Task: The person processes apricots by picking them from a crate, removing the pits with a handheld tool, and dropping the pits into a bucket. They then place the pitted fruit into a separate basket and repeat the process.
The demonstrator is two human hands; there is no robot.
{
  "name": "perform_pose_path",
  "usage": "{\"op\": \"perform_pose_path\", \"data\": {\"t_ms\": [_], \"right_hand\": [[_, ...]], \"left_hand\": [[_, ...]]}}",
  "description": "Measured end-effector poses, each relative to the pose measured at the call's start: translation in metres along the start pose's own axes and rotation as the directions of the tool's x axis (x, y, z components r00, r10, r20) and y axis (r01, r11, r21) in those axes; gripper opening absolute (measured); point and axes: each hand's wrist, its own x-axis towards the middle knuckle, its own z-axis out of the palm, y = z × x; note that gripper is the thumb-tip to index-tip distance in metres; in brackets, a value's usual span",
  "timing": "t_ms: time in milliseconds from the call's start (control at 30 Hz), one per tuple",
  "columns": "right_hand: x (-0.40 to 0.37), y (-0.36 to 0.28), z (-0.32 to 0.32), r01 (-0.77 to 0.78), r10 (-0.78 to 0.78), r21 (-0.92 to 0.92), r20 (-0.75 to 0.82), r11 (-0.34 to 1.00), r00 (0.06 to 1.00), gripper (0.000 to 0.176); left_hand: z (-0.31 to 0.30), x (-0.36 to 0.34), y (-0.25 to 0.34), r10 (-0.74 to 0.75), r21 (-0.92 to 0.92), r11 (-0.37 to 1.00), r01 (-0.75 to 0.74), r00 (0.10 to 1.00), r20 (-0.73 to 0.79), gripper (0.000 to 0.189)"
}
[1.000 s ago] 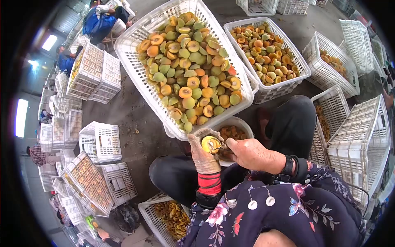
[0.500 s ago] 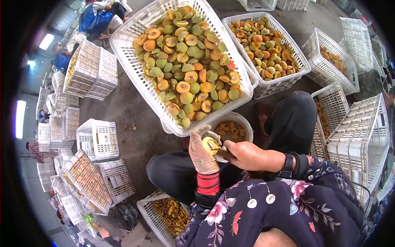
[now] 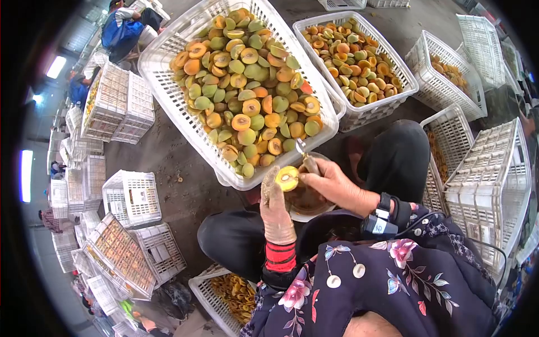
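My left hand (image 3: 276,210), in a light glove with a red band at the wrist, holds a halved yellow fruit (image 3: 287,178), its cut face up. Beside it my right hand (image 3: 337,185) is bare and grips a small tool (image 3: 309,163) with a metal tip pointing up and away. The right fingertips are close to the fruit's edge. Just beyond, a large white basket (image 3: 196,139) is heaped with halved green and orange fruit. A round bowl (image 3: 314,213) sits below the hands, partly hidden by them.
A second basket of fruit (image 3: 412,89) stands at the upper right. Stacked crates (image 3: 487,185) are at the right and more crates (image 3: 130,197) at the left. A basket of dark pieces (image 3: 210,297) is at my lower left. Another person (image 3: 120,33) sits at the upper left.
My right hand has turned and drawn slightly away from the fruit, so the tool's metal tip now points up. The fruit's cut face shows more fully. The view has shifted slightly.
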Motion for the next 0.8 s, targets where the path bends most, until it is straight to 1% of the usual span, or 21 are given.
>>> {"op": "perform_pose_path", "data": {"t_ms": [33,67,100,133,167,200,233,267,300,333,367,400,433,467,567,600,667,700,733,767,800], "right_hand": [[0.005,0.001,-0.009,-0.028,0.031,-0.097,0.032,0.995,0.999,0.018],[0.008,0.008,-0.015,-0.031,0.033,-0.095,0.028,0.995,0.999,0.018],[0.012,0.017,-0.019,0.151,-0.125,-0.236,0.122,0.96,0.985,0.019],[0.015,0.024,-0.022,0.333,-0.262,-0.351,0.236,0.875,0.936,0.021],[0.014,0.017,-0.023,0.331,-0.207,-0.422,0.313,0.844,0.927,0.022],[0.013,0.019,-0.023,0.331,-0.207,-0.421,0.314,0.845,0.927,0.022],[0.013,0.022,-0.023,0.335,-0.227,-0.479,0.269,0.811,0.936,0.023],[0.012,0.022,-0.022,0.335,-0.25,-0.535,0.227,0.776,0.941,0.024],[0.007,0.021,-0.022,0.361,-0.285,-0.544,0.221,0.757,0.933,0.028],[0.0,0.019,-0.021,0.361,-0.284,-0.543,0.223,0.759,0.933,0.028],[-0.009,0.016,-0.019,0.321,-0.225,-0.583,0.233,0.746,0.946,0.029],[-0.016,0.014,-0.016,0.284,-0.166,-0.623,0.241,0.729,0.956,0.03],[-0.024,0.013,-0.013,0.306,-0.175,-0.635,0.262,0.709,0.949,0.03],[-0.03,0.012,-0.011,0.294,-0.135,-0.66,0.282,0.692,0.95,0.029],[-0.035,0.008,-0.006,0.255,-0.08,-0.699,0.273,0.668,0.959,0.029],[-0.034,0.008,-0.007,0.269,-0.087,-0.721,0.28,0.638,0.956,0.028],[-0.033,0.005,-0.008,0.284,-0.094,-0.743,0.287,0.606,0.953,0.027],[-0.033,0.001,-0.007,0.278,-0.077,-0.754,0.291,0.596,0.954,0.027],[-0.033,-0.001,-0.006,0.272,-0.058,-0.764,0.295,0.585,0.954,0.026],[-0.033,-0.001,-0.006,0.273,-0.058,-0.765,0.295,0.583,0.954,0.026],[-0.034,0.001,-0.005,0.275,-0.067,-0.757,0.294,0.593,0.953,0.027]], "left_hand": [[-0.002,0.0,-0.001,-0.052,-0.054,0.997,0.052,0.999,0.011,0.057],[-0.005,0.001,-0.001,-0.055,-0.053,0.997,0.056,0.998,0.014,0.057],[-0.009,0.002,0.0,-0.146,-0.18,0.972,0.152,0.988,0.047,0.058],[-0.012,0.003,0.0,-0.23,-0.299,0.922,0.246,0.969,0.089,0.06],[-0.014,0.002,0.0,-0.319,-0.276,0.901,0.334,0.942,0.1,0.061],[-0.018,0.004,-0.003,-0.32,-0.276,0.901,0.335,0.942,0.099,0.061],[-0.024,0.006,-0.008,-0.026,0.245,0.969,-0.019,0.984,0.177,0.057],[-0.027,0.008,-0.01,0.185,0.637,0.656,-0.405,0.904,0.385,0.053],[-0.018,0.003,-0.018,-0.15,-0.009,0.988,0.153,0.98,0.133,0.039],[-0.021,0.001,-0.018,-0.151,-0.008,0.988,0.154,0.98,0.13,0.039],[-0.018,0.0,-0.006,-0.207,-0.213,0.951,0.224,0.973,0.099,0.034],[-0.017,0.0,0.001,-0.264,-0.411,0.869,0.274,0.961,0.081,0.028],[-0.015,0.0,0.0,-0.193,-0.241,0.952,0.187,0.981,-0.001,0.026],[-0.013,0.001,-0.001,-0.192,-0.241,0.953,0.186,0.981,-0.003,0.026],[-0.009,0.002,0.001,-0.152,-0.42,0.896,0.145,0.988,0.017,0.03],[-0.008,0.001,0.001,-0.151,-0.42,0.896,0.144,0.988,0.016,0.03],[-0.006,-0.001,0.0,-0.134,-0.34,0.933,0.118,0.991,-0.025,0.031],[-0.008,-0.002,-0.003,-0.133,-0.34,0.933,0.117,0.991,-0.025,0.031],[-0.012,-0.002,-0.008,-0.025,-0.046,0.999,0.024,1.0,-0.013,0.032],[-0.014,-0.002,-0.01,0.076,0.249,0.965,-0.081,0.997,0.03,0.033],[-0.013,-0.003,-0.011,0.078,0.248,0.965,-0.082,0.997,0.029,0.033]]}}
